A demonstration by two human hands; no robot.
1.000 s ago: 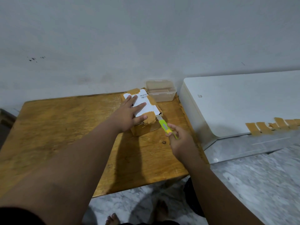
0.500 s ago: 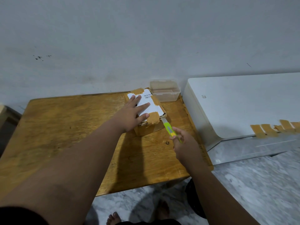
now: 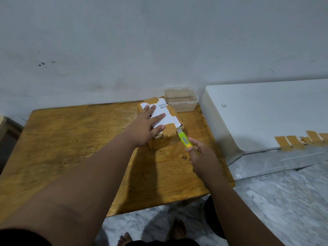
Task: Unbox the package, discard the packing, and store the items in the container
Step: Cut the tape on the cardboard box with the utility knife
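Cardboard package [image 3: 170, 118], not yet opened, is pressed beneath the flat-fingered left grip [image 3: 143, 128] as its taped corner is met by a green cutter [image 3: 183, 139] clamped in the right grip [image 3: 202, 157].

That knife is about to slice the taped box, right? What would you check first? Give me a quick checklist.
1. The left hand presses flat on the box, steadying it: ok.
2. The right hand grips the green cutter: ok.
3. The blade sits at the box's near right corner, beside the tape patch: ok.
4. The left thumb is well away from the blade: not ok, it lies close to that corner.
5. The plastic container behind the box is open for the items: cannot tell.
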